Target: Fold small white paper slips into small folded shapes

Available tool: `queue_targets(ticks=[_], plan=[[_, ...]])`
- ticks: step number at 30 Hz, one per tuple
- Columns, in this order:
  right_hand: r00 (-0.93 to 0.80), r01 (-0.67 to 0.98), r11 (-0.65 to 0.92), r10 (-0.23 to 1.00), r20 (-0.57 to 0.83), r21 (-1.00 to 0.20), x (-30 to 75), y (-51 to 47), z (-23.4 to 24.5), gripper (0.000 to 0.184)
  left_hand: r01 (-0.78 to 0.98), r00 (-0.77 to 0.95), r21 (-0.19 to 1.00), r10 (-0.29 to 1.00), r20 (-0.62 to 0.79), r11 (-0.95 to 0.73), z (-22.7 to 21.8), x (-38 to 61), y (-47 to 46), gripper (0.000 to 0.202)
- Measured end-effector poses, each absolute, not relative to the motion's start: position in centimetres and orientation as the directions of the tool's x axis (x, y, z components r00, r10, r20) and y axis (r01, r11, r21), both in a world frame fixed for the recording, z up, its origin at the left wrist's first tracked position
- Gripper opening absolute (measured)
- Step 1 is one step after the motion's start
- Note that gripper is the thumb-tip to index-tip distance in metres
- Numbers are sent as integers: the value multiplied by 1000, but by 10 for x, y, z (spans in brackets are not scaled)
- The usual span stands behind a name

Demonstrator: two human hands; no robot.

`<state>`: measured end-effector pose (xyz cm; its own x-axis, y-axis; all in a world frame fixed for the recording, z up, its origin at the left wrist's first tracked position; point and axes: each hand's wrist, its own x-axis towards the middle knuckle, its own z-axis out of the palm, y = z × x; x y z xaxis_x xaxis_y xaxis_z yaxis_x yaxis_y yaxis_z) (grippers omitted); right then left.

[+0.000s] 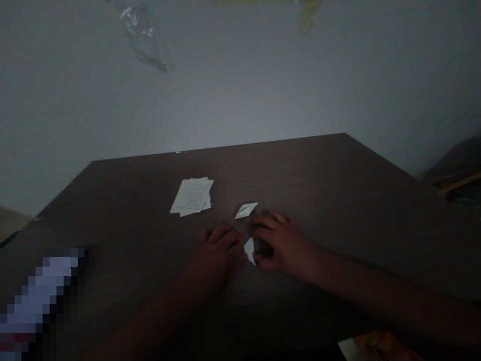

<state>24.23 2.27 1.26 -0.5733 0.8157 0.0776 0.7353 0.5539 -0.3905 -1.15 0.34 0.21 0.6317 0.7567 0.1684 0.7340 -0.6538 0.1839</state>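
paper piece (248,250) between left hand (221,248) and right hand (282,245), over worktop (319,190); both curled, right more widely parted; cannot tell grip of either; better steadied lightly by its edges.

- Desk (300,175): looks like wood to me, fine streaky grain, matt, fairly smooth.
- Sheet stack (193,194): plain matt paper, print on the top face.
- Diamond-shaped piece (246,210): pale paper, creased surface.
- Small piece (248,249) nearest me: pale paper too; I find it too dim to call its finish.
- Wall (255,95): matt, mostly smooth.
- Clear wrap (141,37) on wall: thin plastic, crinkled, glossy, bright highlights.
- Yellow strip (309,17): I can't tell its material.
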Motion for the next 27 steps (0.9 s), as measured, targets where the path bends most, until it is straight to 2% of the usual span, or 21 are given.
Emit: queue_targets(ticks=[4, 9, 16, 23, 27], plan=[[-566, 728, 555, 818, 104, -402, 241, 23, 11, 38, 738, 622, 273, 779, 83, -618, 20, -6, 4, 9], [-568, 714, 556, 815, 112, -426, 243, 26, 9, 37, 803, 511, 340, 859, 29, -489, 20, 1, 9, 10], [-563, 706, 542, 820, 103, -455, 245, 26, 11, 38, 811, 515, 295, 856, 49, -505, 13, -1, 6, 4], [-572, 701, 569, 808, 138, -430, 245, 22, 11, 18, 797, 559, 223, 825, 77, -561, 13, -5, -1, 10], [-576, 712, 574, 807, 130, -406, 244, 22, 10, 16, 753, 604, 214, 783, 148, -622, 0, -13, -3, 11]])
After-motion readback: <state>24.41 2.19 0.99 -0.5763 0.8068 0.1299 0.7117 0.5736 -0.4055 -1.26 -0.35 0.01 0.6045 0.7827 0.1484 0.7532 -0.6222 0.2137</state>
